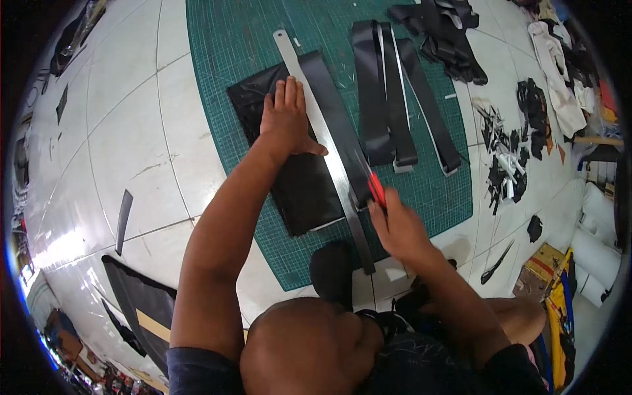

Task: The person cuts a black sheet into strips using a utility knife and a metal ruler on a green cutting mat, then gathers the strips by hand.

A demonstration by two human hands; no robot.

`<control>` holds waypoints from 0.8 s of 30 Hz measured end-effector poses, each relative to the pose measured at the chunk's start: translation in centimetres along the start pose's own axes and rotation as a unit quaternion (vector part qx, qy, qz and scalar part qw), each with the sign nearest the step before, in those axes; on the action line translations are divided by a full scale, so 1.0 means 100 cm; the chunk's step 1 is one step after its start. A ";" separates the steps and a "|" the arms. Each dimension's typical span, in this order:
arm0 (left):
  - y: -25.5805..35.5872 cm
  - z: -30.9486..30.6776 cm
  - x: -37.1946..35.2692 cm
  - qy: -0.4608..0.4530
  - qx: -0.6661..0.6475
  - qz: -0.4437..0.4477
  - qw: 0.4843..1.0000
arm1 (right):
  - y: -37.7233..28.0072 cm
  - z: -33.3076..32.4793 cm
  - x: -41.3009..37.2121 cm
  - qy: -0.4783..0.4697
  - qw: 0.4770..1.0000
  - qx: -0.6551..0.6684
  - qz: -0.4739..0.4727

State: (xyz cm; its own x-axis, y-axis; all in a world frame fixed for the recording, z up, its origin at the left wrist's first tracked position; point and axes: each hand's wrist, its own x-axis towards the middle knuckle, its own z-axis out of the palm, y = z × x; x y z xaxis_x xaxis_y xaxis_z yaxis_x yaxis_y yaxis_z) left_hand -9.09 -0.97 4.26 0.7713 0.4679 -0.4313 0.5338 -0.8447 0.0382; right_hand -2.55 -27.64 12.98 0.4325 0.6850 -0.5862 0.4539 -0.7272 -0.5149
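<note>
My left hand (287,122) lies with its fingers stretched out on a long metal ruler (319,122) and the folded black material (306,191) beneath it. The ruler runs lengthwise over the black material, its lower end past the stack's edge. In my right hand (394,220) is a red-handled cutter (376,189), its thin blade pointing up and away. The cutter is over the right edge of a black strip (332,99) that lies along the ruler's right side. A green cutting mat (257,49) lies under these things.
Folded black strips (374,92) and another long strip (428,105) lie on the mat's right side. More black pieces (451,39) are at its top right corner. Scraps (507,161) are heaped on the tiled floor (125,118); scissors (495,264) and white rolls (596,253) are at right.
</note>
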 end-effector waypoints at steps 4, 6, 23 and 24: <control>-0.004 0.004 -0.003 0.014 -0.009 0.003 1.000 | -0.041 0.006 0.110 0.087 0.993 -0.004 -0.082; -0.005 0.008 -0.002 0.016 -0.008 0.002 1.000 | -0.057 0.018 0.161 0.140 0.985 0.005 -0.104; -0.012 0.017 -0.003 0.034 -0.023 0.021 0.999 | -0.091 0.030 0.220 0.138 0.988 -0.009 -0.062; -0.011 0.017 -0.002 0.032 -0.021 0.020 0.999 | -0.090 0.030 0.220 0.137 0.988 -0.013 -0.067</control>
State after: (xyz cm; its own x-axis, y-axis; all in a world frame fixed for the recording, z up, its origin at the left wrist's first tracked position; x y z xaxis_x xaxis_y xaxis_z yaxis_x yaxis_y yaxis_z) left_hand -10.49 -0.56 2.77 0.8120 0.4512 -0.3702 0.5158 -0.8516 0.0933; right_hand 0.60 -6.16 2.82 0.5604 0.7635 -0.3210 0.5399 -0.6306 -0.5575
